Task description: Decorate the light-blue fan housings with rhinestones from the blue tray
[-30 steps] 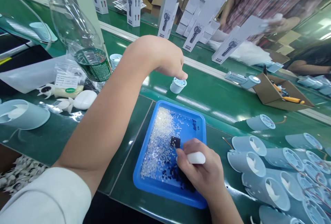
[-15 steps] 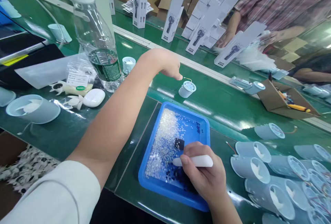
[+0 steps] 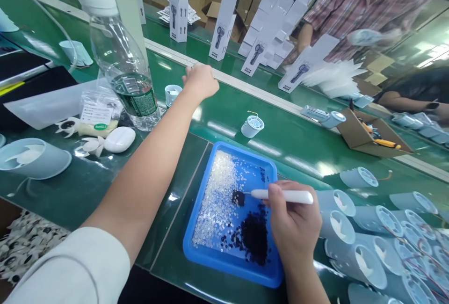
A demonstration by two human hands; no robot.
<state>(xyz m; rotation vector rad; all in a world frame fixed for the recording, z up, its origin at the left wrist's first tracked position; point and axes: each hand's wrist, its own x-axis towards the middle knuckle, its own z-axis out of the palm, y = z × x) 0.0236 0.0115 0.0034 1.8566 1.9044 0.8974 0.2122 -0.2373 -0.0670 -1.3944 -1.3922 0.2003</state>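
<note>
tool slim, white, thin-tipped; right hand pinches it between fingers; left hand fingers: cannot tell.

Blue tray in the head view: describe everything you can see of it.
The blue tray is shallow and rectangular, glossy and plastic-looking, with raised walls and rounded corners. It lies flat on the dark green bench. Small pale rings fill its left side, dark pieces heap near its right front, and a black block sits between. The right hand overlaps its right rim, holding a white-handled tool over it; whether the hand touches the rim is unclear.
</note>
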